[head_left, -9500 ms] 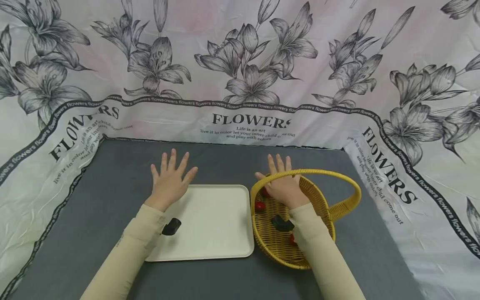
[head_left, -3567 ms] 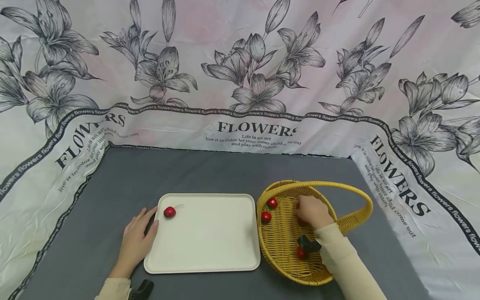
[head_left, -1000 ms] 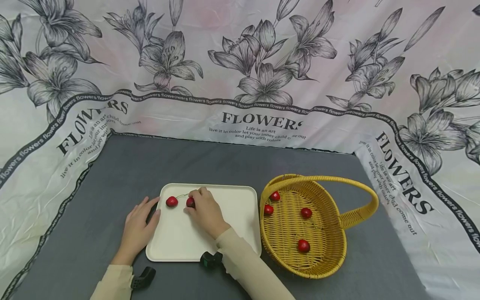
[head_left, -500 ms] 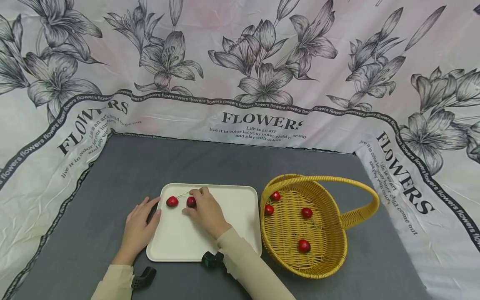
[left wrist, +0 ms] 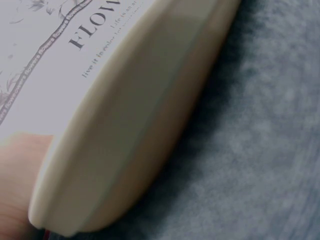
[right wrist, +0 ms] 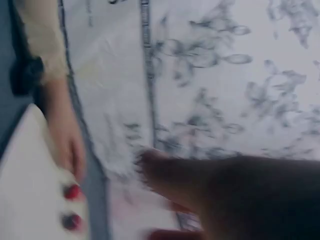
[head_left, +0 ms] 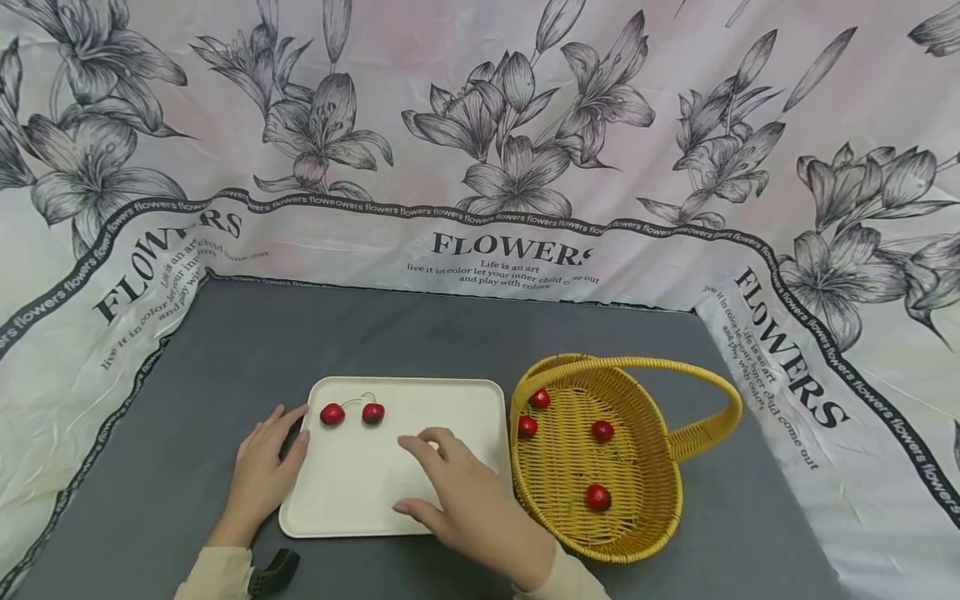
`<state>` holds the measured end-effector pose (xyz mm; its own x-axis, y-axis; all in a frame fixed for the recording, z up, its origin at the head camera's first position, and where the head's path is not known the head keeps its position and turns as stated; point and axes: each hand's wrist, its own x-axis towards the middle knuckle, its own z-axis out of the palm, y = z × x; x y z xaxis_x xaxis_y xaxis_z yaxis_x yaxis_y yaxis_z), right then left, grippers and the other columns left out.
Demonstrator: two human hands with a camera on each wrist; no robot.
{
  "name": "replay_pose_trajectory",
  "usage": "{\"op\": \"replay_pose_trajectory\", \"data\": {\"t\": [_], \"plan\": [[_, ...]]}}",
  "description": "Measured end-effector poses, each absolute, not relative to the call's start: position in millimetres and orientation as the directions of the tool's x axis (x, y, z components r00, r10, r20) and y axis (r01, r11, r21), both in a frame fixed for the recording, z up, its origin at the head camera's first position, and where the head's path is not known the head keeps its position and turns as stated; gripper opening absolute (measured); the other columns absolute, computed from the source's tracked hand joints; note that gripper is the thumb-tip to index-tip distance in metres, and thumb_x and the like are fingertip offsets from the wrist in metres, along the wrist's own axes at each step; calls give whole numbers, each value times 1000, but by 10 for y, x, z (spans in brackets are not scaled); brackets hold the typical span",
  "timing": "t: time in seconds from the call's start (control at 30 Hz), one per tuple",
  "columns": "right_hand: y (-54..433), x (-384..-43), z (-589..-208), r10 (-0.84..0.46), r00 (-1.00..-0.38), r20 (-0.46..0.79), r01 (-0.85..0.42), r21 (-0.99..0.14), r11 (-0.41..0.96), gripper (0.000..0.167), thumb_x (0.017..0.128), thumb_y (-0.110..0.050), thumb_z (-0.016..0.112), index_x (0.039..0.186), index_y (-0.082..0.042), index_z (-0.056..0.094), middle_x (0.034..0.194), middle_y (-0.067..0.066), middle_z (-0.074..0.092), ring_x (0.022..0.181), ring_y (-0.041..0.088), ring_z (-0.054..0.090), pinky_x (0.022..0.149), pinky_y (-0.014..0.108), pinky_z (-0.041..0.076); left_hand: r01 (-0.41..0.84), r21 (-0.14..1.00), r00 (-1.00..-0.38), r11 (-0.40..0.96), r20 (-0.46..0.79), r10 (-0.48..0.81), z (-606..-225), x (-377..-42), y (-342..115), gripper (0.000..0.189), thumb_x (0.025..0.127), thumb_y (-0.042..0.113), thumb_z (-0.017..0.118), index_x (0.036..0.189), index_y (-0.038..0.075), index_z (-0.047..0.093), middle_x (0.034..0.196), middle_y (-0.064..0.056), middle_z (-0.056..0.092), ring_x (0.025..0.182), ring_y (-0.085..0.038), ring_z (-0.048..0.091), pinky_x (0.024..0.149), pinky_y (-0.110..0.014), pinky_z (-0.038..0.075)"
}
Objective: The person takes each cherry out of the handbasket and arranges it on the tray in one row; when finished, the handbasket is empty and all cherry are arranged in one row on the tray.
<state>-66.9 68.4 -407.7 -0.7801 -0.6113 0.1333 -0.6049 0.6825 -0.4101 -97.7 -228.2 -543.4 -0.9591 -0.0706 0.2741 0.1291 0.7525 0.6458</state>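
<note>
Two red cherries, a left one [head_left: 332,413] and a right one [head_left: 372,413], lie with their stems near the far left corner of the cream tray [head_left: 442,408]. My left hand [head_left: 262,467] rests at the tray's left edge, thumb and forefinger touching the rim, fingers relaxed. Over the tray's lower right part hovers my right hand [head_left: 476,508], thumb and fingers apart, holding nothing. Several cherries [head_left: 597,498] sit in the yellow wicker basket [head_left: 671,517] to the right. In the left wrist view the tray's edge [left wrist: 125,115] fills the middle, with blurred skin at the left.
The basket's tall handle [head_left: 712,429] arches over its far right side, and its left wall stands close to the tray. Grey cloth [head_left: 375,325] covers the table. A white flowered curtain [head_left: 517,250] rises at the back and both sides.
Over the last second my right hand has let go of the second cherry, leaving it beside the first, and drawn back toward me and right. My left hand stays at the tray's edge.
</note>
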Motion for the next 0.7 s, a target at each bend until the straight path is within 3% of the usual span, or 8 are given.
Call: {"op": "replay_pose_trajectory", "data": {"t": [0.1,0.2,0.33,0.47,0.57,0.7], "plan": [[1033,-536,-3910,-682,-728,71,-647,-402,649,53,94,-54,48,138,-24,47,121,-6,53,102,6,54,83,22,53,122,646,-961,753,266,-72,-5450,-968,-2274,41,98,26,53,135,6,53,137,-25,51,134,-43,37,111,-60,21],[1383,-446,-3792,-689,-724,24,-636,-407,655,44,96,-52,47,130,-24,53,116,-11,56,100,3,54,83,23,53,108,645,-965,757,251,-76,-5472,-938,-2274,41,99,26,53,134,6,53,137,-25,51,134,-43,37,110,-61,21],[1784,-438,-3789,-609,-793,20,-571,-374,731,34,96,-42,55,123,-20,59,112,-12,60,99,4,57,82,27,54,99,642,-967,760,241,-78,-5480,-914,-2281,42,99,27,52,135,6,53,137,-25,51,134,-43,37,111,-60,20],[2098,-552,-3922,-499,-867,-4,-475,-301,827,31,91,-27,67,118,-14,61,104,-5,62,88,7,60,71,25,54,98,639,-968,763,240,-77,-5465,-923,-2281,42,100,28,50,136,7,52,138,-24,50,135,-42,36,112,-58,20],[2266,-645,-4033,-407,-908,-101,-367,-278,888,32,85,-17,72,114,-9,62,98,1,62,75,8,58,60,24,50,96,638,-966,764,245,-83,-5446,-938,-2280,42,99,28,51,135,7,52,137,-25,51,134,-42,37,111,-59,21],[2393,-725,-4163,-280,-919,-277,-199,-288,937,34,82,-14,74,113,-5,61,94,5,63,69,12,56,59,30,48,101,636,-964,765,252,-83,-5424,-981,-2270,42,99,28,51,136,7,52,137,-25,51,134,-43,38,110,-60,22]]}}
